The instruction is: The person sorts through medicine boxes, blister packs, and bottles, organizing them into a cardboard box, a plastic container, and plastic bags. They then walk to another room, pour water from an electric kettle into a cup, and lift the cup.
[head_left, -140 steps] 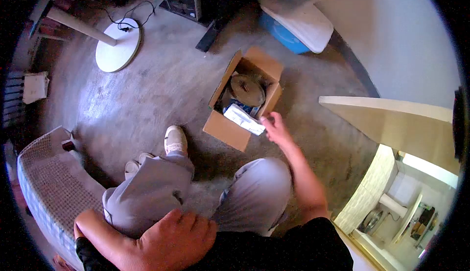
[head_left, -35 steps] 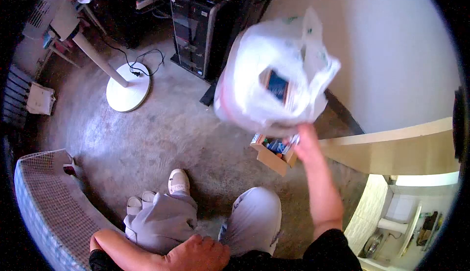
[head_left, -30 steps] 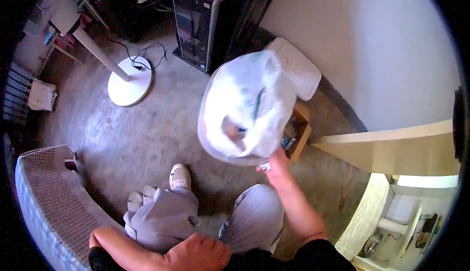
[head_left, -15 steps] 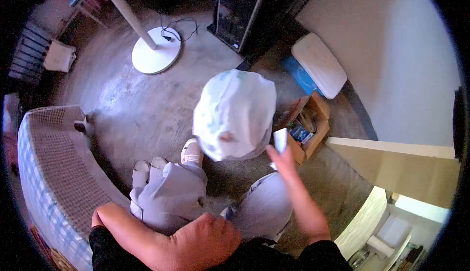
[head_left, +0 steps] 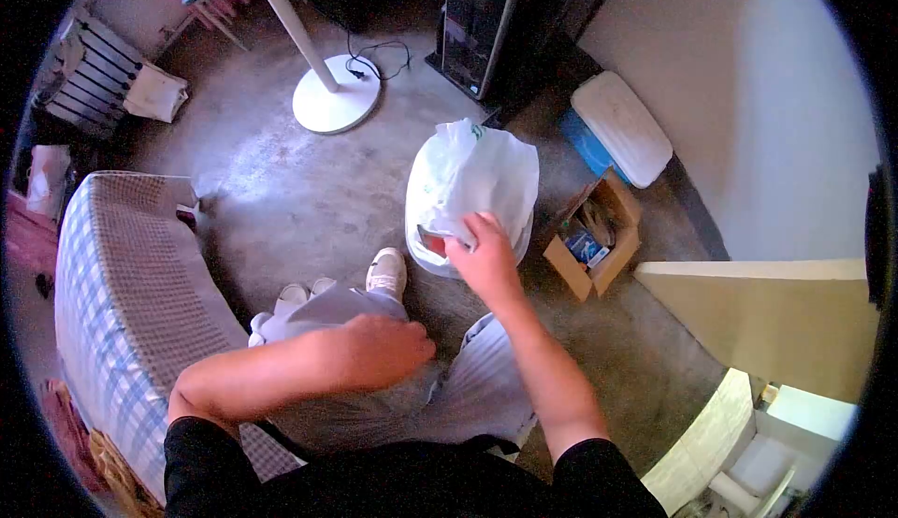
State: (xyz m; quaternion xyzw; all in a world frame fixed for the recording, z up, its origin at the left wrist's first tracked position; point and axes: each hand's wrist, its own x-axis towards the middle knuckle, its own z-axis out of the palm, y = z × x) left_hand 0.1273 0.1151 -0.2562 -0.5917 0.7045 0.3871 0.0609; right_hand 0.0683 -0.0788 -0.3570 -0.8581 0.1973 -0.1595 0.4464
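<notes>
A white plastic bag (head_left: pixel 472 167) lines a rounded bin that stands on the floor in front of my feet. My right hand (head_left: pixel 486 254) is at the bag's near side, its fingers closed on a white folded piece (head_left: pixel 451 228); whether this is part of the bag or a separate sheet I cannot tell. Beside the fingers, a small dark and reddish patch shows at the bag. Held above my lap, my left hand (head_left: pixel 383 352) is curled, with no object showing in it; its palm is hidden.
Right of the bin lies an open cardboard box (head_left: pixel 613 237) with packets inside. Behind it is a blue tub with a white lid (head_left: pixel 622 130). A white round stand base (head_left: pixel 337 95) with a cable, a dark cabinet (head_left: pixel 477 32) and a checked-cloth seat (head_left: pixel 140 266) surround the floor.
My right hand has moved left, from beside the bin to the bag's near side. The left hand has risen and shifted slightly left. The view has shifted, and the bag's top looks more gathered.
</notes>
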